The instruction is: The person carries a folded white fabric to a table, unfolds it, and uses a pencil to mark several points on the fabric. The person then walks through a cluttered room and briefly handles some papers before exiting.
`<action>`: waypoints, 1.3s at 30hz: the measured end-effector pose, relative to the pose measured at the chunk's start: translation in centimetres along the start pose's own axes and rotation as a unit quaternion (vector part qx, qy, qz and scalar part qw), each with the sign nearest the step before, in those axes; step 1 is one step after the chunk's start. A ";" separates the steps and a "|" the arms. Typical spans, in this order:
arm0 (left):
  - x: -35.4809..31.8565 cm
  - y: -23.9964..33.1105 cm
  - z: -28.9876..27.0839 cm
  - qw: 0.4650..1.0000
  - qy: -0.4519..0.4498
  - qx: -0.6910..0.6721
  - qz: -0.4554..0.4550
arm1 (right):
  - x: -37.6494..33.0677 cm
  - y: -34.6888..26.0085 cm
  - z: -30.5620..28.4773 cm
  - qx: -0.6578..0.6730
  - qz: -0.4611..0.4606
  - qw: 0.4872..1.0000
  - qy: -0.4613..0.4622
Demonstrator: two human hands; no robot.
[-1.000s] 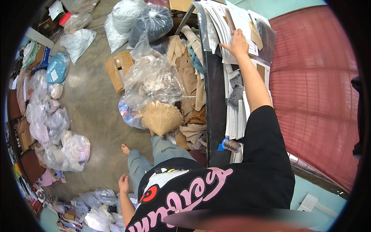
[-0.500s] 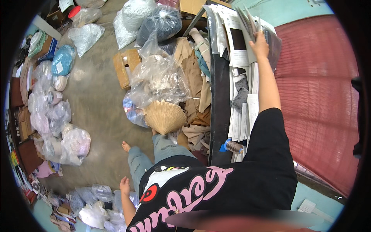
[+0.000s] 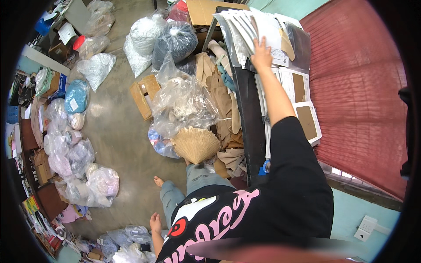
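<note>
White paper sheets (image 3: 258, 24) lie stacked and fanned at the far end of the dark tabletop (image 3: 246, 114), beside the red curtain (image 3: 364, 87). Right hand (image 3: 262, 56): arm fully extended forward, palm down, fingers laid flat on the stack's near edge; whether it grips a sheet cannot be told. Left hand (image 3: 155, 222): hanging at the side, fingers loosely open, holding nothing, above the concrete floor (image 3: 118, 131).

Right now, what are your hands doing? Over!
Right hand flat on the stack of white sheets, atop the dark table. Left hand hanging free, empty. Plastic bags crowd the floor beside.
</note>
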State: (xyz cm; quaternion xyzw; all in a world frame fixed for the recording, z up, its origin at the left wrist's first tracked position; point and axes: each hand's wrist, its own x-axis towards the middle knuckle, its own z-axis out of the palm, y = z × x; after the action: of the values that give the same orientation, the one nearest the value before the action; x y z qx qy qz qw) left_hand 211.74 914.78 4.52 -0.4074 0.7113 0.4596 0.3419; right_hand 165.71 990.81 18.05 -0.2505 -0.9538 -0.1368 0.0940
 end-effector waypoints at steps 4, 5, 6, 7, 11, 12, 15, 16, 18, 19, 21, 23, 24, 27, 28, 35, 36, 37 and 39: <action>-0.8 -0.9 -0.6 1.000 -0.008 0.009 -0.026 | 1.2 5.0 -3.2 0.121 0.002 0.993 0.010; -0.9 -1.2 -0.6 0.999 -0.011 0.005 -0.046 | 1.6 6.0 -4.0 0.126 -0.005 0.991 0.035; -1.0 -1.5 -0.5 0.999 -0.006 0.014 -0.049 | 1.9 7.0 -4.8 0.141 -0.025 0.988 0.064; -0.9 -1.7 -0.5 0.999 -0.012 0.020 -0.042 | 2.2 7.8 -5.4 0.154 -0.038 0.984 0.084; -0.6 -2.3 0.3 0.999 0.001 0.030 -0.037 | 2.7 8.7 -4.7 0.146 -0.026 0.986 0.074; -0.6 -2.5 0.9 0.997 0.014 0.036 -0.068 | 2.6 8.3 -3.9 0.110 -0.061 0.990 0.066; -1.3 -3.8 1.4 0.996 0.024 0.089 0.007 | 1.5 5.2 -0.6 0.171 -0.075 0.982 -0.026; -1.6 -4.5 1.3 0.998 0.024 0.062 0.000 | 0.9 3.5 0.3 0.098 -0.102 0.990 -0.016; -2.6 -5.9 1.6 0.995 0.090 0.027 0.025 | -0.1 0.6 0.7 0.010 -0.104 0.994 -0.033; -3.2 -6.7 1.8 0.994 0.105 0.002 0.028 | -0.5 -0.6 0.3 -0.040 -0.041 0.996 -0.075; -4.2 -8.3 1.7 0.990 0.127 -0.063 -0.021 | -1.7 -4.2 -0.8 -0.057 0.150 0.983 -0.091; -5.1 -10.1 1.8 0.987 0.138 -0.061 -0.050 | -4.0 -7.6 -1.8 -0.136 0.102 0.985 -0.004; -5.7 -11.1 2.2 0.982 0.163 -0.070 -0.066 | -5.8 -9.5 -1.8 -0.117 0.042 0.992 0.025; -6.7 -13.9 3.4 0.988 0.133 -0.034 -0.072 | -14.9 -16.1 1.0 -0.075 -0.169 0.979 0.083; -6.7 -14.8 3.7 0.989 0.124 -0.052 -0.069 | -18.7 -18.9 2.1 0.111 -0.192 0.967 -0.124; -5.3 -23.0 1.7 0.983 0.155 -0.098 -0.002 | -54.7 -34.2 0.6 0.095 -0.646 0.527 -0.544; -5.2 -24.8 1.0 0.972 0.189 -0.139 -0.005 | -57.1 -36.4 -1.1 0.065 -0.653 0.535 -0.532; -5.5 -26.9 0.4 0.962 0.206 -0.180 -0.015 | -58.2 -38.7 -2.8 0.020 -0.659 0.527 -0.537; -6.5 -31.5 -0.5 0.929 0.252 -0.270 -0.025 | -60.2 -43.0 -5.9 -0.104 -0.647 0.535 -0.532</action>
State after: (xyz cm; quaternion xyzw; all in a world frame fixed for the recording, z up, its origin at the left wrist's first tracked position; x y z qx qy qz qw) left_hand 242.65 908.29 -1.57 -0.6045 0.6126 0.5077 0.0397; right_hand 196.31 925.73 -0.50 0.4008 -0.7087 -0.1002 -0.5720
